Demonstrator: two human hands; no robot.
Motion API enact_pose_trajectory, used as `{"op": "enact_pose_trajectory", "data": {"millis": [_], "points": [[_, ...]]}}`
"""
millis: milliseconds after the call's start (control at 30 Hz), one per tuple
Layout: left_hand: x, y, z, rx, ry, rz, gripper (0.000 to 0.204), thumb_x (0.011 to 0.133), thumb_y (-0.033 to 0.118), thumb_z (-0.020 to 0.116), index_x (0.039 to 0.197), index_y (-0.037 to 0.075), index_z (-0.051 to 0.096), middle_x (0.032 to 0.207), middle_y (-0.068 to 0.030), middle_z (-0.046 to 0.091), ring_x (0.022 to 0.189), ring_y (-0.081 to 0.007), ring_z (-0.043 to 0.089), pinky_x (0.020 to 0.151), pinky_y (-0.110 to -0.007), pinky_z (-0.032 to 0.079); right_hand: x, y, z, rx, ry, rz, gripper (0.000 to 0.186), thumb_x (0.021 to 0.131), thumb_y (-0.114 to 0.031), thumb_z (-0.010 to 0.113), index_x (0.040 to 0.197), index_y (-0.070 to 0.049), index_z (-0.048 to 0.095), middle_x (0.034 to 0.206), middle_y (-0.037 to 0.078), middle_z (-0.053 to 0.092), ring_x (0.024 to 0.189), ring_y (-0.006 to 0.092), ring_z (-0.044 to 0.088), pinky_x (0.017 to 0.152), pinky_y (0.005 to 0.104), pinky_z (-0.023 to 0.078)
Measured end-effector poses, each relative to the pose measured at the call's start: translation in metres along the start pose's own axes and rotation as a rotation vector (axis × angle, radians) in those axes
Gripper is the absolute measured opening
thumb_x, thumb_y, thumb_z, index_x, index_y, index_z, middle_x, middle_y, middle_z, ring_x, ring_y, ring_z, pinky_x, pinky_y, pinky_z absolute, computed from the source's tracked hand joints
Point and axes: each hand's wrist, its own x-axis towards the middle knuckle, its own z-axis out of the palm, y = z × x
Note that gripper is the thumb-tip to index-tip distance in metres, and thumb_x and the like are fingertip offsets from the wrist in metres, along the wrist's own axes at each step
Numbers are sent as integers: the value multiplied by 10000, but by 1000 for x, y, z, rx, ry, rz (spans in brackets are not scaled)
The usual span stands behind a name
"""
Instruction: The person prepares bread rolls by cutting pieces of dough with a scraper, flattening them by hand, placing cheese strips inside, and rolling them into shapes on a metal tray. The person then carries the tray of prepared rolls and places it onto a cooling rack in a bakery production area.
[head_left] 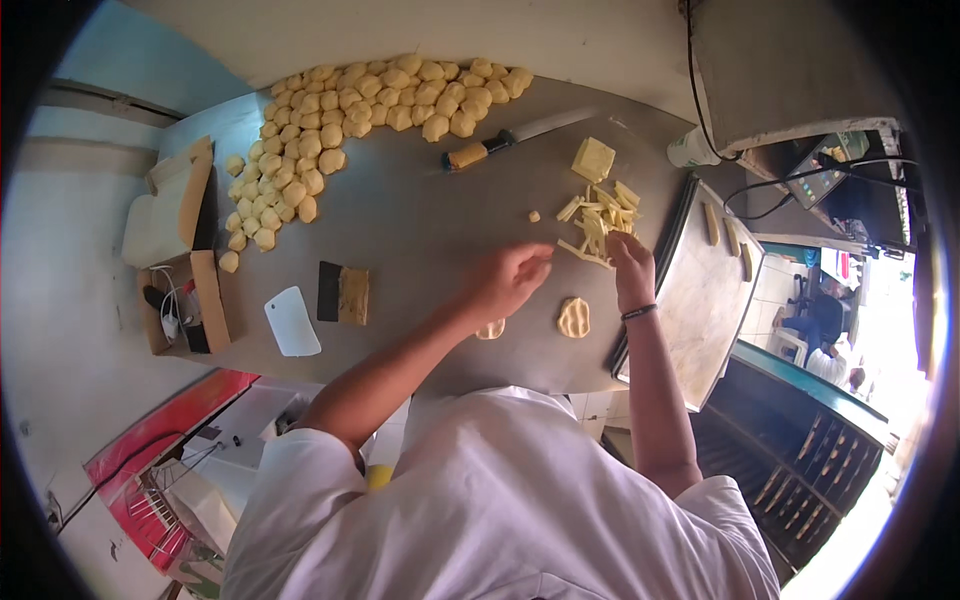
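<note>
My left hand (512, 281) hovers over the steel table with loosely curved fingers, apparently holding nothing. Partly under it lies a flattened piece of dough (490, 330). To its right is another flat dough piece (574, 318) with finger dents. My right hand (633, 272), fingers pinched together, is at the near edge of a loose pile of pale yellow cheese sticks (597, 217). It seems to grip a stick, though the fingers partly hide it. Just beyond the pile sits a cheese block (593, 160). A small dough bit (534, 216) lies left of the sticks.
Many dough balls (330, 110) cover the far left of the table. A knife (515, 140) lies at the back. A white scraper (293, 322), a dark-and-brown scraper (343, 293) and a cardboard box (190, 300) are at left. At right, a tray (690, 290) bears several dough rolls (733, 238).
</note>
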Motion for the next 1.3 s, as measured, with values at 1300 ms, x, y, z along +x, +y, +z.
{"op": "enact_pose_trajectory", "data": {"millis": [1300], "points": [[-53,-27,23,111,482,-204,133,944,170,742,940,44,703,866,-39,745,792,-139,710,695,-311,549,-36,32,-58,-431,-557,-456,145,944,-118,695,1046,-83,791,1006,105,759,912,245,728,886,345,562]]}}
